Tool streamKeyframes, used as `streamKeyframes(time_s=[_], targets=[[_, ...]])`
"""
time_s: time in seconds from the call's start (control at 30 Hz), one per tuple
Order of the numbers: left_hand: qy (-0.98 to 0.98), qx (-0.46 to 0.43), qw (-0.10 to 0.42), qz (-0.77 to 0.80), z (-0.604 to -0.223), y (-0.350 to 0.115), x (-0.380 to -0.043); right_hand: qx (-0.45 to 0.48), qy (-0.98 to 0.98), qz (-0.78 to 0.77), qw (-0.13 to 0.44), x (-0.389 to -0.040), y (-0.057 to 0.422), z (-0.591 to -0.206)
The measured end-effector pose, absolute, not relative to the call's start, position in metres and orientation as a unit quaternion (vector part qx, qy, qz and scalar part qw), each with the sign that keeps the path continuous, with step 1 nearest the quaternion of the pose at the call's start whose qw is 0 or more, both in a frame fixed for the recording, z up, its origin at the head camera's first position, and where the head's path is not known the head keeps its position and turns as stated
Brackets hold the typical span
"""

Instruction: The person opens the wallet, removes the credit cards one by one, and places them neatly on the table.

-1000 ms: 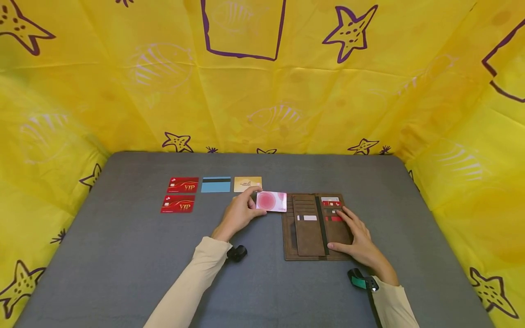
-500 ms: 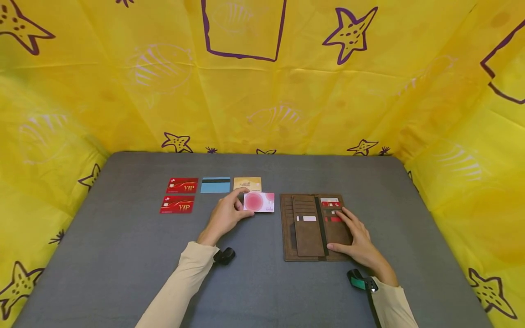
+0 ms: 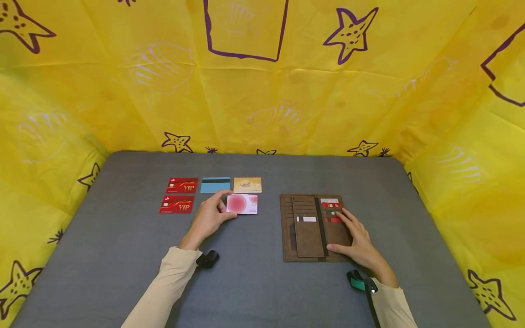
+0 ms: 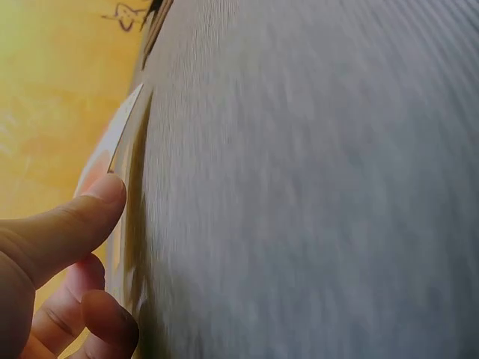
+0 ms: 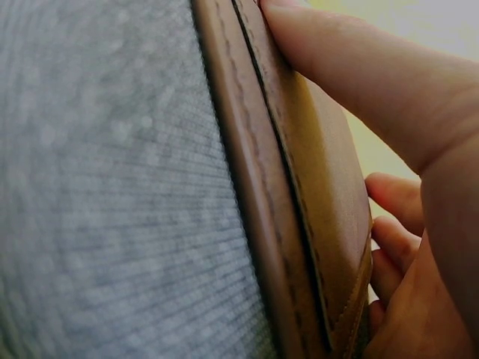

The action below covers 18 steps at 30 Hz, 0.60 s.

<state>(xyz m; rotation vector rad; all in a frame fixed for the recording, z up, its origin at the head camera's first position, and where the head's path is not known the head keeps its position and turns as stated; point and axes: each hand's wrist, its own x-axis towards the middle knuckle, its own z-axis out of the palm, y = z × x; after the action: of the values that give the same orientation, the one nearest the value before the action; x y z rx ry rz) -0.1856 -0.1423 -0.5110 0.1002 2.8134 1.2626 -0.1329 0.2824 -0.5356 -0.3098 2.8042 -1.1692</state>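
Observation:
In the head view my left hand [image 3: 208, 217] pinches a pink and white card [image 3: 246, 204] by its left end, thumb at the lower edge. The left wrist view shows the card [image 4: 112, 138] tilted close over the cloth. My right hand [image 3: 361, 241] rests spread on the right half of an open brown wallet [image 3: 310, 241], thumb near the black strip along the fold. In the right wrist view the thumb [image 5: 352, 56] lies on the leather [image 5: 322, 164] and the other fingers are at its far side. Several cards show in the wallet's slots, among them a white card [image 3: 306, 219].
Left of the wallet lie a gold card [image 3: 248, 184], a blue card [image 3: 215, 187] with a black stripe, and two red VIP cards [image 3: 182, 185], one below the other. A grey cloth covers the table [image 3: 246, 287]; a yellow patterned curtain [image 3: 262, 91] stands behind and at the sides.
My left hand has carried the pink and white card leftward, away from the wallet's left edge to below the gold card. The right hand has stayed on the wallet.

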Motion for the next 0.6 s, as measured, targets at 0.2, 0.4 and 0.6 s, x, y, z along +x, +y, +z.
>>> streamKeyframes(time_s=[0.2, 0.4, 0.6], targets=[[0.917, 0.019, 0.023, 0.399, -0.510, -0.158, -0.183, -0.099, 0.918, -0.381, 0.045, -0.133, 0.283, -0.536], [0.921, 0.003, 0.023, 0.388, -0.510, -0.171, -0.180, -0.099, 0.918, -0.382, 0.045, -0.133, 0.282, -0.536], [0.924, -0.023, 0.035, 0.381, -0.510, -0.181, -0.177, -0.100, 0.918, -0.381, 0.046, -0.134, 0.282, -0.535]])
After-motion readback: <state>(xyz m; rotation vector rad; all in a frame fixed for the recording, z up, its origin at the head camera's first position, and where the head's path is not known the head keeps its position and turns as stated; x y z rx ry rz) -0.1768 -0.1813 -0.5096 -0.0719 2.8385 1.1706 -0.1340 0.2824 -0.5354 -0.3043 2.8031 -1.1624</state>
